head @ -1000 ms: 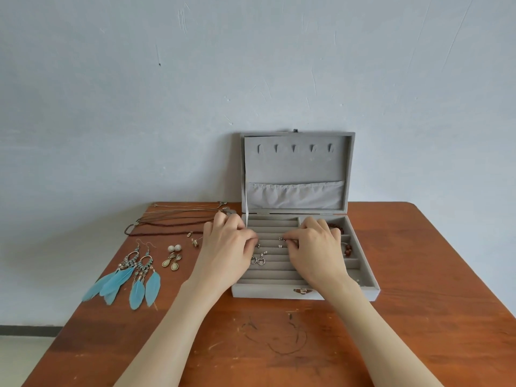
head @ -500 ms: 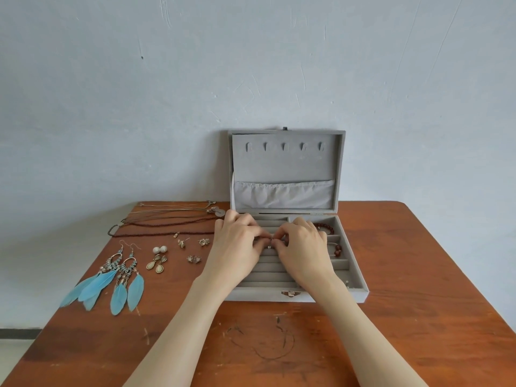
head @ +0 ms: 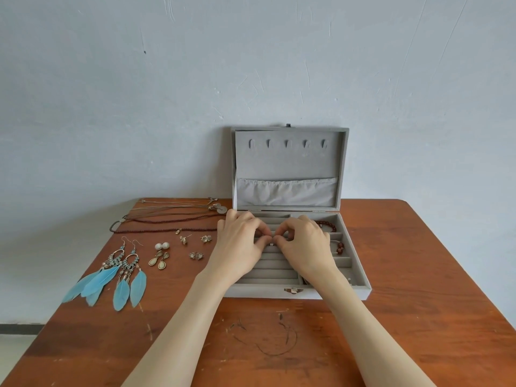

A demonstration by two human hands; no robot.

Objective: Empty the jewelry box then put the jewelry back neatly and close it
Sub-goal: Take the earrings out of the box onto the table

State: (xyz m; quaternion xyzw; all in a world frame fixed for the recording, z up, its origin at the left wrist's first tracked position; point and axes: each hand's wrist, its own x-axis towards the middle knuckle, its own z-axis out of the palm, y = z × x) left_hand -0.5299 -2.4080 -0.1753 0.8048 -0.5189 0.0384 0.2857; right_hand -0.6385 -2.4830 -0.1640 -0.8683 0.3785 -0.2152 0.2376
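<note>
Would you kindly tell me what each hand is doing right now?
Left hand: fingers curled, pinching a small silver piece.
Right hand: fingers curled, pinching the same piece.

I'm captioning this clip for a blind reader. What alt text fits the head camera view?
Two bare hands, left hand and right hand, meet fingertip to fingertip over the ring rolls of an open grey velvet jewelry box on a reddish wooden table. Blue feather earrings, small earrings and dark cord necklaces lie left of it.
</note>
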